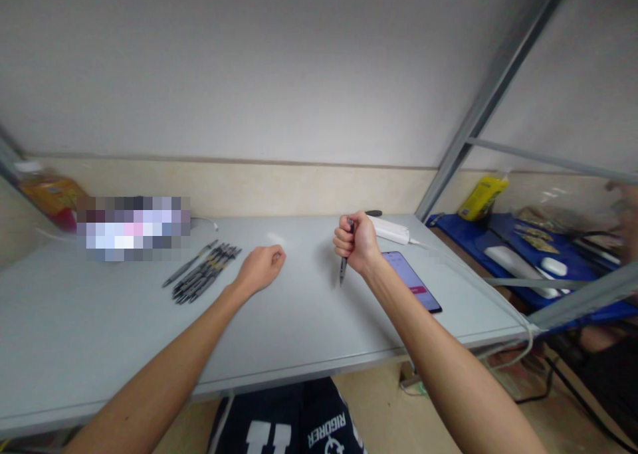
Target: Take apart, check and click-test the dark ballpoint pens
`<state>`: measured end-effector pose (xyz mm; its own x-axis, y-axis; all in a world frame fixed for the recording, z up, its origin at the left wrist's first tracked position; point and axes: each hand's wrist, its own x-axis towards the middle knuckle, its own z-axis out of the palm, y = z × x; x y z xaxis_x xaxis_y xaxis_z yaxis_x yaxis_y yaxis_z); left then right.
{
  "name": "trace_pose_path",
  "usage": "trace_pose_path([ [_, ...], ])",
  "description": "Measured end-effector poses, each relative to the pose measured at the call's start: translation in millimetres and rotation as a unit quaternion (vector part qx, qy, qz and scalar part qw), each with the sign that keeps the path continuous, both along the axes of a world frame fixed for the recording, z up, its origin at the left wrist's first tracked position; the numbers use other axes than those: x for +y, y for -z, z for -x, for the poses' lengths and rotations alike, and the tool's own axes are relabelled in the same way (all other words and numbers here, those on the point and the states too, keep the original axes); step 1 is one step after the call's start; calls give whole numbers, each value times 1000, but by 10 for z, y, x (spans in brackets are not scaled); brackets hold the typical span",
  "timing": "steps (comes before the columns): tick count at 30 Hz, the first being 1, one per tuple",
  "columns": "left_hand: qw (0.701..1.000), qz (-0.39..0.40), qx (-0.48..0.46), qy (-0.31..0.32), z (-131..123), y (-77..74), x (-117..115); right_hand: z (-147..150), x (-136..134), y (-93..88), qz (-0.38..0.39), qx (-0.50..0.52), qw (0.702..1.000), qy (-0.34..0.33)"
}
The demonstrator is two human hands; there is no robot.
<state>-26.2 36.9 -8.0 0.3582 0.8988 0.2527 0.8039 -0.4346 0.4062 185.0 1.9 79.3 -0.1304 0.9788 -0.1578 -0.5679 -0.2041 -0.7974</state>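
Observation:
My right hand [355,242] is closed in a fist around a dark pen [343,271], whose tip points down towards the table. The pen's upper end shows above the curled fingers. Curled into a loose fist, my left hand [263,268] rests on the grey table, and I see nothing in it. Left of it lies a pile of similar pens [207,274], dark with yellowish bands, side by side at a slant. One single pen [189,264] lies slightly apart along the pile's left side.
A phone [416,288] with a lit screen lies partly under my right forearm. Behind it is a white power strip [391,230] with a cable. A bottle of orange liquid [54,191] stands back left. Beyond the metal bed post, a blue surface [448,231] holds several items, with a person at the right edge.

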Motion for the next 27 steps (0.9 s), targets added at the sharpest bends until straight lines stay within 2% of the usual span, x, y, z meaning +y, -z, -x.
trace_pose_path([
  [9,1000,9,13,-7,-10,-33,-17,-3,-10,14,-6,-12,1000,-8],
  [15,1000,2,10,-2,0,-5,-2,33,-6,43,-25,-13,998,-48],
  [22,1000,0,8,0,-3,-14,-11,73,8,71,-11,-56,998,16],
  [27,1000,3,14,0,-7,-20,-9,74,2,79,-19,-56,998,7],
])
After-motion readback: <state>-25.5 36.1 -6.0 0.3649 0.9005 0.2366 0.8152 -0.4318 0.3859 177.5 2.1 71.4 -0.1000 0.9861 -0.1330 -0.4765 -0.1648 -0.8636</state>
